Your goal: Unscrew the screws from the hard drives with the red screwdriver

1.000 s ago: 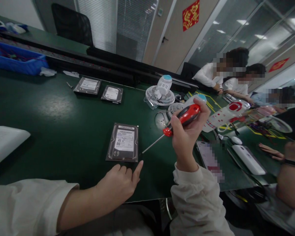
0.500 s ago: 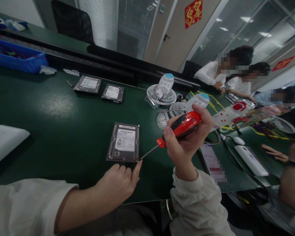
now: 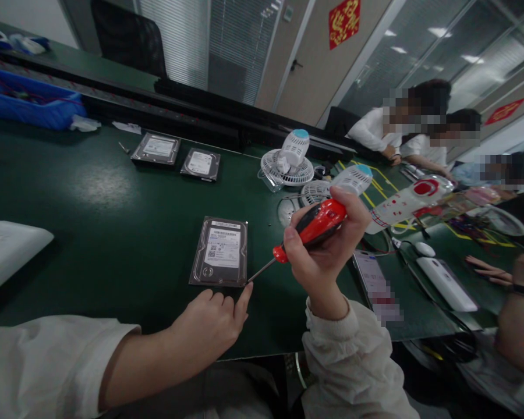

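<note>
So the hard drive [image 3: 218, 265] is lying flat on the green desk [image 3: 126, 256], label up, just beyond the left hand [image 3: 212, 317] and off to the left of the right one. Right hand [image 3: 321, 256] has a proper grip on a red and black screwdriver [image 3: 332, 214], shaft slanting down so the tip sits right by the drive's near right corner. Left hand's got its pointer finger stuck out to that same corner, pretty much at the tip, other fingers curled in; can't tell if they're pinching anything. A second drive [image 3: 156, 149] and a third drive [image 3: 200, 164] sit farther back, well apart from both hands.
</note>
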A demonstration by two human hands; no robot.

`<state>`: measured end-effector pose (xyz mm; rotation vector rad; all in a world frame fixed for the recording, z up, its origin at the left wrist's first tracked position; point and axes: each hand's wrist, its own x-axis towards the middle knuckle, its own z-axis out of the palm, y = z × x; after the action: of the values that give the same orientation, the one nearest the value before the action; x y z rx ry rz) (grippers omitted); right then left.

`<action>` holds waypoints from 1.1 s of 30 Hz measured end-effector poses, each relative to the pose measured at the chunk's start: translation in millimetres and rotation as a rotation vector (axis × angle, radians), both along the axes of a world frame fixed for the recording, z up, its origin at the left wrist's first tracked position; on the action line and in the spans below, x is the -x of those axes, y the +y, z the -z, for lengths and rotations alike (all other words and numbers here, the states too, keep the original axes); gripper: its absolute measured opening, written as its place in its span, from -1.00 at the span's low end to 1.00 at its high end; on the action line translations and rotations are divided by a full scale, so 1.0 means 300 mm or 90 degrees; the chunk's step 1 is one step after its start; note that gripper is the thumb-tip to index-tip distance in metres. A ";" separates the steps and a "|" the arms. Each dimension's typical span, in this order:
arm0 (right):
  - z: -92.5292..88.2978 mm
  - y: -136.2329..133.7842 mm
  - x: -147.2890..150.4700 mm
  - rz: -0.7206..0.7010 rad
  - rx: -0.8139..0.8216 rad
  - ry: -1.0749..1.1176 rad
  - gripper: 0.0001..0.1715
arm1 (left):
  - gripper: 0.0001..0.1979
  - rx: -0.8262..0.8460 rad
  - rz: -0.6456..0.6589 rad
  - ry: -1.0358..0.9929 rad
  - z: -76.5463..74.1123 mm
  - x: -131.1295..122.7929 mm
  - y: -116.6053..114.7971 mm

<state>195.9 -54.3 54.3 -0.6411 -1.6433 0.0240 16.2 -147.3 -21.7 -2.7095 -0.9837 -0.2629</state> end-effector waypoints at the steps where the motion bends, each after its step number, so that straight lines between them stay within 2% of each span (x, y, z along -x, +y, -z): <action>1: -0.001 0.000 -0.002 0.003 -0.001 -0.006 -0.30 | -0.50 -0.001 0.000 0.000 -0.001 0.000 0.000; 3: -0.004 0.003 -0.009 -0.013 -0.012 -0.019 -0.30 | -0.50 -0.002 -0.003 0.000 -0.002 0.001 0.000; 5: -0.010 0.005 -0.019 -0.065 -0.017 -0.024 -0.30 | -0.49 -0.004 -0.002 -0.002 -0.002 0.002 0.001; 9: -0.030 0.000 -0.040 -0.157 0.035 -0.033 -0.43 | -0.46 0.004 0.002 -0.003 0.002 0.002 0.004; 15: -0.083 -0.016 -0.046 -0.105 0.095 -0.108 -0.52 | -0.45 -0.002 0.000 -0.003 0.008 0.003 0.001; 19: -0.107 -0.014 -0.041 -0.068 0.014 -0.114 -0.58 | -0.47 0.004 -0.002 0.004 0.011 0.006 -0.001; 21: -0.105 -0.016 -0.037 -0.059 0.032 -0.119 -0.63 | -0.47 0.005 -0.002 0.006 0.011 0.007 -0.001; 25: -0.085 -0.017 -0.027 -0.097 0.138 -0.065 -0.60 | -0.48 0.004 0.002 0.005 0.009 0.005 -0.001; 30: -0.075 -0.007 -0.025 -0.043 0.037 -0.039 -0.68 | -0.46 0.007 0.002 0.005 0.004 0.003 -0.001; 33: -0.076 -0.012 -0.022 -0.073 0.075 -0.047 -0.56 | -0.45 0.006 0.006 0.003 0.001 0.004 -0.002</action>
<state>202.5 -57.9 77.2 -0.6431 -1.7579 0.1845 15.1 -147.9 -22.1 -2.7221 -0.9731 -0.2535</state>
